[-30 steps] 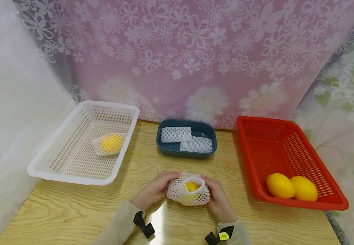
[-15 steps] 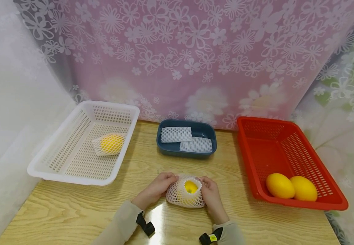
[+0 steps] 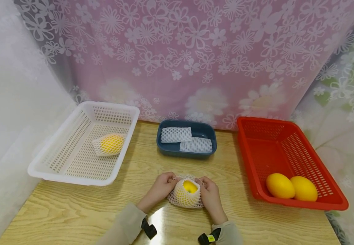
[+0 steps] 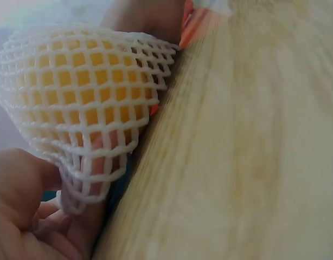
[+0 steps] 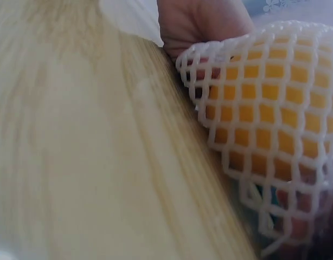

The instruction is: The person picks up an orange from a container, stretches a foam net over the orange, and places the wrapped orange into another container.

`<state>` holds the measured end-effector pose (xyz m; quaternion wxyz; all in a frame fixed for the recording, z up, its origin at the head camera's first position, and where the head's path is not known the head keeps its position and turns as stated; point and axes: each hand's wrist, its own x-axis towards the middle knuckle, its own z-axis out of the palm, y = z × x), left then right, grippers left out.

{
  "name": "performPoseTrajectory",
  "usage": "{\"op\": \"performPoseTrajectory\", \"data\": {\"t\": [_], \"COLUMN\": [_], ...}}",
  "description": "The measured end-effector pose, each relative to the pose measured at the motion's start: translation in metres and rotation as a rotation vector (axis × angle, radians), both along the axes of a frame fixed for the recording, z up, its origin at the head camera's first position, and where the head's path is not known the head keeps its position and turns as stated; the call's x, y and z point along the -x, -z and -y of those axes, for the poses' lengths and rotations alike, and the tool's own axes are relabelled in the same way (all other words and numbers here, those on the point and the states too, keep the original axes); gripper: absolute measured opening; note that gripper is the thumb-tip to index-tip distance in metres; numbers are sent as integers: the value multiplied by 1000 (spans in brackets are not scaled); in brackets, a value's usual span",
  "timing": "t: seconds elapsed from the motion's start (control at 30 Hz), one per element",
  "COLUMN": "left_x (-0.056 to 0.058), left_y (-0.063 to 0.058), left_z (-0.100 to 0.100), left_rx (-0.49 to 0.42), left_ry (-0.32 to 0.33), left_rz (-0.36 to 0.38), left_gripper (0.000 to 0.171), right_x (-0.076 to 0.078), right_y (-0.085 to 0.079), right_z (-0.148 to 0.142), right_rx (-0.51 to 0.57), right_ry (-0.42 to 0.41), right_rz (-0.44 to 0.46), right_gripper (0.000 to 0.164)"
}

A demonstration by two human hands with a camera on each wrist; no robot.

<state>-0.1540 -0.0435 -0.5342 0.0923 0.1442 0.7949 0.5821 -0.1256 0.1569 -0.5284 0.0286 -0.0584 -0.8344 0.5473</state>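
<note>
Pinched foam net [image 3: 185, 200] with left hand [image 3: 161, 186] at nine o'clock, right hand [image 3: 211, 195] at three. Seemed soft, best held by edges, over probably slippery yellow fruit [image 3: 190, 186].

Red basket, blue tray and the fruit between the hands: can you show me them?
Red basket [image 3: 302, 204], head view: its front rim.
Blue tray [image 3: 187, 154], head view: its front wall.
Fruit [image 3: 190, 186], head view: its uncovered yellow part, facing up.

So yeah, my beige-sleeved forearms [image 3: 124, 223] angled in toward each other, and my bare left hand [image 3: 161, 186] and bare right hand [image 3: 212, 196] were both pinching, fingers curled.
</note>
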Motion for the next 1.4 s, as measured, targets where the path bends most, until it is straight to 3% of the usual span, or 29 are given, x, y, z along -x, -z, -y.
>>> {"op": "performPoseTrajectory", "data": {"t": [0.27,0.33,0.43,0.53,0.57,0.63,0.7,0.77,0.87,0.93,1.03,1.17,1.4], "left_x": [-2,-2,-4,-3,-2,-1,-1,-4,-10,-13,-15,-14,-10], "left_y": [6,7,11,14,14,14,14,12,10,10,11,11,9], "left_z": [-1,-2,-2,-2,-2,-2,-2,-3,-6,-8,-9,-8,-3], "left_rx": [20,48,108,81,33,-83,-180,-227,-166,-102,-22,-3,-2], "left_ry": [-78,-111,-185,-244,-232,-134,21,182,325,358,363,368,390], "left_rz": [-153,-241,-444,-657,-702,-742,-712,-625,-509,-473,-486,-494,-320], "left_gripper": [15,12,10,5,5,14,30,50,76,84,86,86,86], "right_x": [-3,-4,-4,-5,-5,-5,-5,-5,-5,-5,-5,-5,-6], "right_y": [1,2,4,6,6,7,8,8,7,7,6,5,4], "right_z": [-1,-2,-2,-1,-1,-1,-1,-1,-1,-1,-1,-1,-1], "right_rx": [-191,-219,-224,-219,-217,-211,-208,-205,-214,-228,-257,-323,-419], "right_ry": [-10,-3,1,3,4,10,14,15,11,8,7,4,-23], "right_rz": [-77,-95,-119,-132,-136,-139,-143,-147,-154,-154,-155,-165,-147], "right_gripper": [24,23,24,26,26,25,25,25,24,23,22,12,11]}}
